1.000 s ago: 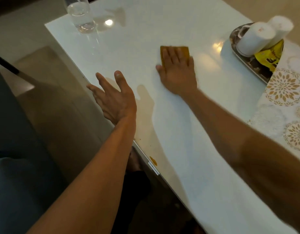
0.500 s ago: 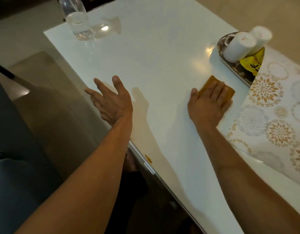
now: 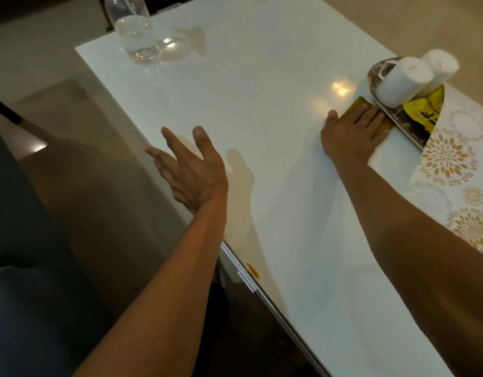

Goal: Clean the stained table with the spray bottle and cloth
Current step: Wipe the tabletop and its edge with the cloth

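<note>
Cloth (image 3: 356,108) lies mostly hidden under flat right hand (image 3: 351,133).

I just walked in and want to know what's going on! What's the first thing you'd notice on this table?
First, the right hand pressing flat on an orange-brown cloth, right up against a tray at the table's far right. On that tray stand two white mugs turned upside down, beside a yellow packet. The left hand hovers open at the white table's left edge, holding nothing.
</note>
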